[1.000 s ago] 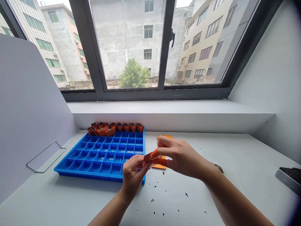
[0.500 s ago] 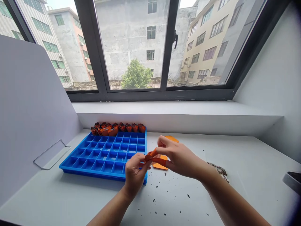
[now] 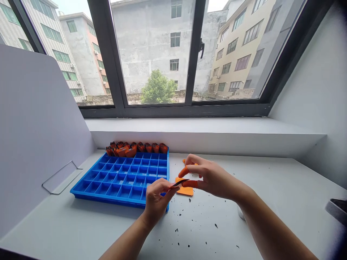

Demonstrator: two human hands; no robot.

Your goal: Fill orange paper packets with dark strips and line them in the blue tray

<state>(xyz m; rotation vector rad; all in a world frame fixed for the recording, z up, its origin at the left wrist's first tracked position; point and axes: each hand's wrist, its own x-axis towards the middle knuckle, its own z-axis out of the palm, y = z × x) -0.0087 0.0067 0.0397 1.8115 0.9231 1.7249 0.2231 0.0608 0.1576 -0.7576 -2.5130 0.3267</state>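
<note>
My left hand (image 3: 158,195) pinches a thin, dark, flat piece (image 3: 181,182) between thumb and fingers, its narrow edge towards me. My right hand (image 3: 207,177) is just right of it, with orange finger cots on the thumb and fingertips. Its fingers are spread around the piece's free end; whether the thumb touches the piece is hard to tell. Beneath the hands lies a flat orange pad (image 3: 185,191). Beyond my left hand sits a blue compartment tray (image 3: 108,200); bundles of orange-and-black pieces (image 3: 130,148) stand along its back row.
Small dark scraps (image 3: 216,225) are scattered over the white table (image 3: 108,231). A bent wire frame (image 3: 61,178) stands by the left panel (image 3: 40,119). A pale round thing (image 3: 241,213) is partly hidden by my right forearm. A dark-topped object (image 3: 337,209) sits far right.
My right fingers have parted from the piece, which both hands were touching. The piece now shows a dark edge instead of orange, and stays in my left hand.
</note>
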